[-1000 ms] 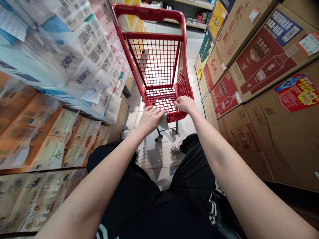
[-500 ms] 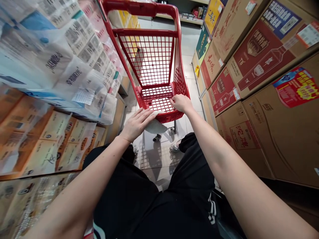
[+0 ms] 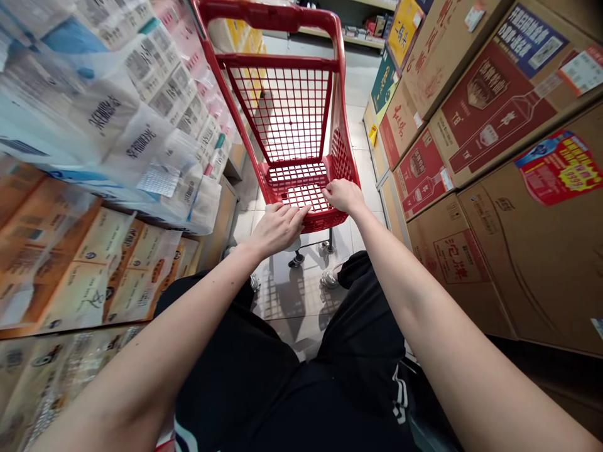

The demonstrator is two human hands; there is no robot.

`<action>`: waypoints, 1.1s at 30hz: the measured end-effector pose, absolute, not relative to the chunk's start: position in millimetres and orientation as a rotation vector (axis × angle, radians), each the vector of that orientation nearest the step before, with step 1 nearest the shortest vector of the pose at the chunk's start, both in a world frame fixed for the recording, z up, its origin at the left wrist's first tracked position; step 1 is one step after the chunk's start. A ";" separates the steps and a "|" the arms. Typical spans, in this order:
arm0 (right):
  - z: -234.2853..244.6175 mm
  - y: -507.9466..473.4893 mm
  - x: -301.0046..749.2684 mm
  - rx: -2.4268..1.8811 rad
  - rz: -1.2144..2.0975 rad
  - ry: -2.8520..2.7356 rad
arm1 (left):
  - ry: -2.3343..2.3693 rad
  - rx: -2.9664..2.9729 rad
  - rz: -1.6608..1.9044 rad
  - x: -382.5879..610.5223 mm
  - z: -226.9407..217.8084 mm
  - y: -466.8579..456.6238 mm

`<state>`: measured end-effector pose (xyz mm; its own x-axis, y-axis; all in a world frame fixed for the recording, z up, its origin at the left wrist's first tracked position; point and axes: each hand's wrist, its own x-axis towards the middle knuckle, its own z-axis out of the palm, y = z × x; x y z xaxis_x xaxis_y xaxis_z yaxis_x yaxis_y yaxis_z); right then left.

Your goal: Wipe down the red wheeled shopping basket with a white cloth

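Nearest to the camera, black shorts [image 3: 264, 383] with white side stripes are worn, and white sneakers [image 3: 330, 278] are seen beyond them on pale floor tiles [image 3: 287, 295]. Both bare forearms are reached forward to a red plastic shopping cart [image 3: 325, 220] with a mesh basket. The left hand [image 3: 277, 229] is laid over the cart's near edge, its fingers [image 3: 294, 216] pressed together and curled downward. The right hand [image 3: 343, 196] is hooked onto the same edge further along, its fingers [image 3: 330, 188] also close together. A pale item [image 3: 293, 245] is mostly hidden below the left hand and cannot be identified. Small dark caster wheels [image 3: 296, 259] are seen under the cart. Orange-and-cream packs [image 3: 80, 270] and white plastic-wrapped packs [image 3: 141, 138] are stacked along the left, and brown cardboard cartons [image 3: 494, 113] printed with red panels along the right. A long pale shelf [image 3: 343, 37] is seen furthest away.
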<state>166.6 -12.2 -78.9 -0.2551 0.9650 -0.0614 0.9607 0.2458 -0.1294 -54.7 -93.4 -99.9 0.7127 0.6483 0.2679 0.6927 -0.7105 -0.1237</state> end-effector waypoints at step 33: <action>-76.1 -15.1 165.4 -1.857 0.175 -2.494 | -1.044 -2.712 -0.238 -58.3 -93.7 -83.2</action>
<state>165.4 -15.1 -76.1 -0.2885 0.9564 -0.0454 0.9534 0.2826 -0.1059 -58.3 -83.2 -93.7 0.7340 0.6391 0.2298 0.6756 -0.7217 -0.1504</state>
